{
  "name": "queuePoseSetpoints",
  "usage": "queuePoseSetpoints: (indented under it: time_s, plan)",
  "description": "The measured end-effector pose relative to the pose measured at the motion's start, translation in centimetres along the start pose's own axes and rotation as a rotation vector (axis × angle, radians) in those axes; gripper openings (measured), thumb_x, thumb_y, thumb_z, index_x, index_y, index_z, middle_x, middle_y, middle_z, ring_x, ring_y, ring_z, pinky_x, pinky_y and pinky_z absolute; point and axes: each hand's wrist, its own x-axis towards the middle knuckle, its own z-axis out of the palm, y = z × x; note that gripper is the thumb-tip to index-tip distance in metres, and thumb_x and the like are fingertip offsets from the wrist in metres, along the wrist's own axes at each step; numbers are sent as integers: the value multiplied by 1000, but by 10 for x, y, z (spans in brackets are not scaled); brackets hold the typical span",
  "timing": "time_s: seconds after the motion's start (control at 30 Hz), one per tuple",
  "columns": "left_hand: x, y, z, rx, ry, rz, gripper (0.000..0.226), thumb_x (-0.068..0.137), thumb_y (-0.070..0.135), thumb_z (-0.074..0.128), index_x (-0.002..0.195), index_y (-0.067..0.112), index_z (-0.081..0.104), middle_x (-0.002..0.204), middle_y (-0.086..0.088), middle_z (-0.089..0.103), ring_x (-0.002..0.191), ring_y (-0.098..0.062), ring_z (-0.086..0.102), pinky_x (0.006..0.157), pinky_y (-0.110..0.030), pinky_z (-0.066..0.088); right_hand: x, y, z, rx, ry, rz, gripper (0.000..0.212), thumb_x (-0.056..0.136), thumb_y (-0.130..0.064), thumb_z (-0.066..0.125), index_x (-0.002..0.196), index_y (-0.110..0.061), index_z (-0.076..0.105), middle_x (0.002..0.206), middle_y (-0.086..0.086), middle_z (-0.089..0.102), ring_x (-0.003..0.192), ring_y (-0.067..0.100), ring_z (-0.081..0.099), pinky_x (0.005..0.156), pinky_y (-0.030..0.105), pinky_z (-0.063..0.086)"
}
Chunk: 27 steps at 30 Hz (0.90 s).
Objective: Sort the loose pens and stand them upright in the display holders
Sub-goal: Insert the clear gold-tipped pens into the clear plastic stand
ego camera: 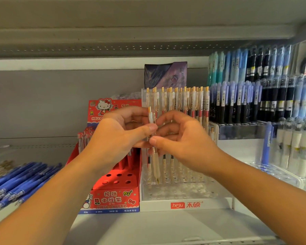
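Both hands meet at chest height, forearms angled inward, over the clear holder (184, 191). The left hand (117, 137) and right hand (182, 144) each pinch one upright pen (155, 156), tip seemingly just above the holder's holes.

Loose pens (19, 181) lie left on the shelf (148, 225) — right of them cardboard holder (113, 198), then plastic holder (184, 205), pen (156, 165) before it.

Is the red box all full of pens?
No, the red box has pens only at its back, and the holes in its front rows are empty.
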Motion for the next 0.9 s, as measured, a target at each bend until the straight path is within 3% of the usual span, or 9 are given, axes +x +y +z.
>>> queuePoseSetpoints:
  time_s: [0.1, 0.2, 0.37, 0.47, 0.53, 0.67, 0.8, 0.9]
  plan:
    - [2, -2, -4, 223, 55, 116, 27, 76, 26, 76, 103, 21, 72, 88, -4, 74, 80, -16, 71, 65, -24, 58, 0, 0, -4, -23, 12, 9, 31, 83, -9, 76, 107, -20, 60, 84, 9, 73, 75, 28, 74, 70, 44, 62]
    - [4, -8, -11, 505, 58, 245, 24, 85, 13, 75, 103, 28, 71, 94, 6, 71, 87, -6, 65, 77, -16, 51, 0, 0, -6, -62, 87, 2, 45, 84, -8, 75, 118, -29, 55, 89, 1, 70, 76, 26, 74, 71, 48, 61]
    - [4, -18, -17, 961, -94, 146, 44, 78, 38, 77, 118, 45, 60, 121, 21, 53, 116, -3, 49, 102, -29, 42, -1, 4, -9, -232, 157, -57, 69, 86, -10, 73, 129, -53, 41, 97, -10, 57, 72, 23, 72, 66, 42, 62]
    - [4, -20, -16, 996, -109, 77, 46, 76, 45, 77, 117, 51, 57, 129, 19, 47, 125, -15, 45, 109, -44, 38, -1, 8, -7, -291, 185, -82, 69, 85, -13, 74, 117, -63, 39, 94, -19, 56, 72, 18, 72, 65, 40, 63]
    - [4, -21, -16, 997, -105, 76, 46, 76, 48, 76, 117, 51, 57, 131, 18, 47, 127, -19, 44, 109, -47, 38, 0, 11, -5, -331, 195, -79, 72, 85, -13, 75, 109, -69, 35, 94, -17, 55, 72, 16, 72, 65, 41, 62]
    - [3, -24, -18, 995, -114, 100, 48, 76, 52, 74, 121, 49, 56, 130, 19, 46, 125, -17, 46, 109, -47, 38, 0, 18, -1, -433, 144, -45, 67, 86, -17, 74, 122, -58, 36, 96, -13, 58, 75, 13, 71, 69, 37, 62]
    - [1, -25, -18, 1005, -120, 146, 53, 76, 56, 75, 123, 47, 54, 126, 19, 47, 119, -9, 48, 109, -48, 37, -2, 20, 5, -601, 70, -10, 64, 85, -27, 75, 124, -55, 33, 88, -15, 59, 72, -1, 63, 68, 22, 57]
    - [0, -26, -19, 1000, -117, 168, 55, 76, 50, 77, 125, 45, 53, 122, 21, 46, 116, -5, 47, 108, -49, 38, -4, 20, 5, -638, 0, 50, 55, 89, -29, 70, 127, -50, 36, 85, -11, 64, 73, -2, 65, 70, 24, 59]
